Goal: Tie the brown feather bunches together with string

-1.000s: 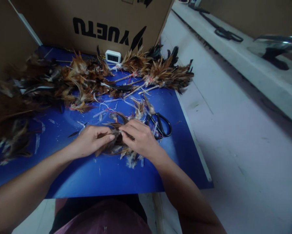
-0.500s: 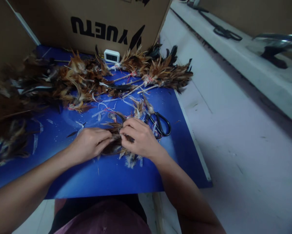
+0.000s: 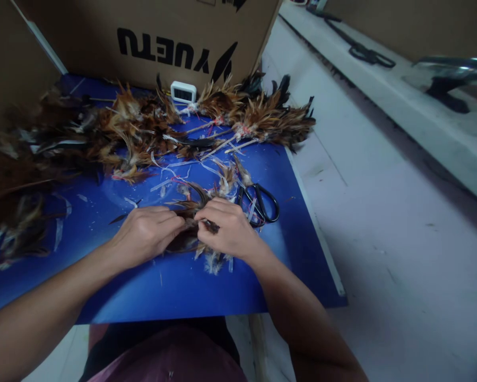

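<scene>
Both hands work above the near part of the blue worktop (image 3: 170, 300), one on each side of a brown feather bunch (image 3: 182, 244). The feather bunch is located between the hands and partly covered by them.

Left hand (image 3: 148, 231): fingers curled in, closed on the left side of the feather bunch; the thumb is mostly hidden. Right hand (image 3: 228, 225): thumb and fingertips pinched together at the right side of the same bunch. Whether the right hand also grips a thread or strip cannot be determined.

Status, completed: at the rear right, feathered sticks (image 3: 270, 119) lie with red binding visible at the feather bases, and these appear finished or nearly so.

Status, in progress: the feather bunch appears to be at the handling stage; no completed binding is visible on it.

Status, outstanding: a large feather heap (image 3: 15, 170) at the left appears unprocessed, though its exact condition is unclear. Clear strips (image 3: 158, 186) lie scattered beyond the hands. Black-handled scissors (image 3: 259, 199) rest just beside the right hand, ungripped.
</scene>
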Demonstrator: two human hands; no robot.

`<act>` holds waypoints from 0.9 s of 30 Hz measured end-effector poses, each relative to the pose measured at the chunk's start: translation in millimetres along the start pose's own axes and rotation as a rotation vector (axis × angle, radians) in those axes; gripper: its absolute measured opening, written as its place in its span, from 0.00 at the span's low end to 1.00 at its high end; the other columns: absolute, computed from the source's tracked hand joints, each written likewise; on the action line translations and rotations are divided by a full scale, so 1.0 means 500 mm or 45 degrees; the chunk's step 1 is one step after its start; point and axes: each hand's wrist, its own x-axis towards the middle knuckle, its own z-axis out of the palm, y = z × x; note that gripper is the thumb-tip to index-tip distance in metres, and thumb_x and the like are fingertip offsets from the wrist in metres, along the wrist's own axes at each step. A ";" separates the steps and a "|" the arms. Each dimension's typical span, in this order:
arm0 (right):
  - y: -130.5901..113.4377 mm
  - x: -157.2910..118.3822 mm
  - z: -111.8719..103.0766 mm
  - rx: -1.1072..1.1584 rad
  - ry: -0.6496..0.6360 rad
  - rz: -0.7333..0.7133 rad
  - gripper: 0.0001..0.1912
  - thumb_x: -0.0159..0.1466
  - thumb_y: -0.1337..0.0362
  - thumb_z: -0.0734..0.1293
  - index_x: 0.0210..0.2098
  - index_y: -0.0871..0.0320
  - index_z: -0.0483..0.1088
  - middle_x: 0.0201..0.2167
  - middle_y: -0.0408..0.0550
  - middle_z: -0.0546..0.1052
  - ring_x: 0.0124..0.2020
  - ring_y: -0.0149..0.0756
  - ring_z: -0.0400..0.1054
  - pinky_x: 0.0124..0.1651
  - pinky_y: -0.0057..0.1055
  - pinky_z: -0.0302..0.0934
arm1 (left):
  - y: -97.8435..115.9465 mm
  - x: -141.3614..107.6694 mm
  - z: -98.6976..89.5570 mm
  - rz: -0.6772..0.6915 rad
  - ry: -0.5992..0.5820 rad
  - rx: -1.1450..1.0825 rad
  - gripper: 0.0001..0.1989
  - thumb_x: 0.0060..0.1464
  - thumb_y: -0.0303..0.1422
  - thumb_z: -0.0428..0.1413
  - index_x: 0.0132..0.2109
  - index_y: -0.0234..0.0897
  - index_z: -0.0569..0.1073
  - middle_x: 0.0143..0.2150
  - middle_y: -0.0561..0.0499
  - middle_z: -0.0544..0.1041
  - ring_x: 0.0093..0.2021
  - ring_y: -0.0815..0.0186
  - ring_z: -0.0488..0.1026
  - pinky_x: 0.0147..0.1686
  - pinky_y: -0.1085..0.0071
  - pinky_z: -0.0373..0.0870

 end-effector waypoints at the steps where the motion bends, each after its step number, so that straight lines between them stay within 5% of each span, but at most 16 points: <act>1: -0.001 0.000 0.002 -0.026 0.005 0.003 0.10 0.55 0.75 0.61 0.29 0.58 0.71 0.27 0.46 0.76 0.31 0.34 0.68 0.40 0.32 0.66 | 0.001 0.000 0.000 0.006 -0.004 0.010 0.10 0.62 0.28 0.49 0.34 0.39 0.72 0.26 0.51 0.73 0.27 0.66 0.68 0.31 0.69 0.64; 7: -0.007 0.000 0.003 -0.144 0.028 -0.002 0.09 0.53 0.75 0.61 0.27 0.57 0.69 0.26 0.47 0.75 0.30 0.35 0.66 0.40 0.33 0.65 | 0.005 0.000 -0.004 0.014 -0.028 0.117 0.13 0.63 0.28 0.47 0.31 0.40 0.71 0.23 0.52 0.67 0.26 0.66 0.64 0.29 0.67 0.61; 15: -0.008 0.000 0.001 -0.204 0.088 -0.078 0.08 0.54 0.75 0.61 0.28 0.60 0.71 0.25 0.47 0.75 0.30 0.35 0.66 0.41 0.33 0.64 | 0.001 0.000 -0.006 0.068 0.129 0.078 0.09 0.60 0.25 0.51 0.31 0.40 0.70 0.23 0.53 0.67 0.24 0.65 0.65 0.27 0.67 0.61; 19: -0.004 -0.001 0.002 -0.245 0.075 -0.183 0.09 0.58 0.75 0.62 0.30 0.62 0.73 0.26 0.48 0.75 0.32 0.36 0.66 0.42 0.34 0.64 | 0.001 0.004 -0.006 -0.060 0.215 0.000 0.04 0.59 0.31 0.55 0.38 0.37 0.74 0.33 0.48 0.74 0.32 0.64 0.72 0.32 0.69 0.68; 22: -0.003 -0.003 0.004 -0.237 0.070 -0.218 0.08 0.61 0.74 0.62 0.32 0.62 0.73 0.28 0.49 0.76 0.34 0.36 0.67 0.43 0.35 0.64 | 0.005 0.007 -0.003 -0.167 0.248 -0.092 0.13 0.57 0.37 0.58 0.45 0.33 0.74 0.42 0.42 0.77 0.41 0.60 0.74 0.41 0.66 0.71; 27: -0.005 -0.002 0.007 -0.123 0.092 -0.208 0.07 0.62 0.74 0.62 0.33 0.61 0.72 0.30 0.48 0.76 0.35 0.35 0.67 0.44 0.35 0.64 | 0.009 0.006 0.005 -0.136 0.226 -0.215 0.06 0.61 0.31 0.54 0.38 0.35 0.75 0.30 0.50 0.77 0.30 0.67 0.74 0.34 0.72 0.68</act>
